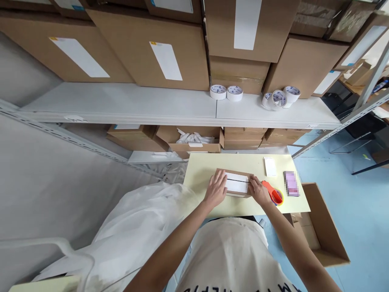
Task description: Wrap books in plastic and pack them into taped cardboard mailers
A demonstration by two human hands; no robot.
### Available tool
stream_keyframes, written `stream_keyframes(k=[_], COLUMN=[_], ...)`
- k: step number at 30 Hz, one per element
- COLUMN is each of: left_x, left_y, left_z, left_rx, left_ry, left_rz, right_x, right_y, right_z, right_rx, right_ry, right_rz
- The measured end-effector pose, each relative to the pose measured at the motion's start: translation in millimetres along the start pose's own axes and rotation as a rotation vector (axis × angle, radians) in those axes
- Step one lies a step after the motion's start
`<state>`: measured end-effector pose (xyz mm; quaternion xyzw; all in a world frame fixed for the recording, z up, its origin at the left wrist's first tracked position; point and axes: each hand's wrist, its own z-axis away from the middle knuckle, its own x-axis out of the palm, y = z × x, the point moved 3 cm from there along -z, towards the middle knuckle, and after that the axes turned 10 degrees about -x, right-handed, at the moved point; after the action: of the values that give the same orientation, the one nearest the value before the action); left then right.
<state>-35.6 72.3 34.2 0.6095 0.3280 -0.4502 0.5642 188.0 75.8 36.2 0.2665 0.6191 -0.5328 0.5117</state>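
A small brown cardboard box [219, 171] lies on the pale yellow table, with two white pieces [236, 186] showing side by side on top and a dark gap between them. Around the box's left end is my left hand [216, 188], its fingers laid over the edge and gripping it. At the opposite end my right hand [259, 191] has its fingers bent and pressed on the corner. Just right of that hand lies an orange-red tape dispenser [273, 194], partly covered by it. My palms and the box's underside are hidden.
The table [200, 164] also bears a white card [270, 166] and a blurred purple item [291, 183]. An open carton [326, 227] stands on the floor at right. White sheeting [139, 215] is heaped at left. Tape rolls [226, 93] and large boxes line the shelf [136, 101].
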Motion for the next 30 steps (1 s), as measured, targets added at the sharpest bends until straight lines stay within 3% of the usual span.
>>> stream_keyframes(k=[2, 5, 7, 11, 13, 15, 18, 20, 24, 30], left_x=[2.0, 6.5, 9.5, 14.0, 15.9, 18.4, 22.9, 25.6, 29.8, 32.9], left_y=[7.3, 9.5, 7.8, 3.2, 1.0, -1.4, -5.4, -7.4, -7.4, -3.6], left_z=[-1.9, -3.4, -2.7, -0.6, -0.5, -0.8, -0.7, -0.2, 0.3, 0.7], left_rx=[0.085, 0.101, 0.106, 0.144, 0.176, 0.210, 0.253, 0.269, 0.273, 0.229], left_ry=[-0.075, -0.110, -0.105, -0.070, -0.052, -0.058, -0.090, -0.093, -0.059, -0.045], left_rz=[-0.027, -0.041, -0.041, -0.089, -0.125, -0.147, -0.159, -0.160, -0.133, -0.056], right_x=[-0.9, -2.4, -1.0, 12.1, 22.7, 32.7, 42.2, 42.3, 21.7, -55.1], right_y=[-0.7, 9.4, 28.5, 84.5, 106.3, 117.9, 118.5, 113.6, 102.6, 67.4], right_z=[0.5, 6.0, 16.0, 51.2, 66.5, 73.8, 70.1, 62.4, 49.5, 26.0], right_rx=[-0.008, -0.013, 0.046, 0.314, 0.414, 0.472, 0.541, 0.593, 0.599, 0.371], right_ry=[0.006, 0.045, 0.124, 0.291, 0.229, 0.083, -0.143, -0.192, -0.092, 0.376], right_rz=[-0.028, -0.085, -0.106, -0.051, -0.003, 0.039, 0.056, 0.026, -0.007, -0.427])
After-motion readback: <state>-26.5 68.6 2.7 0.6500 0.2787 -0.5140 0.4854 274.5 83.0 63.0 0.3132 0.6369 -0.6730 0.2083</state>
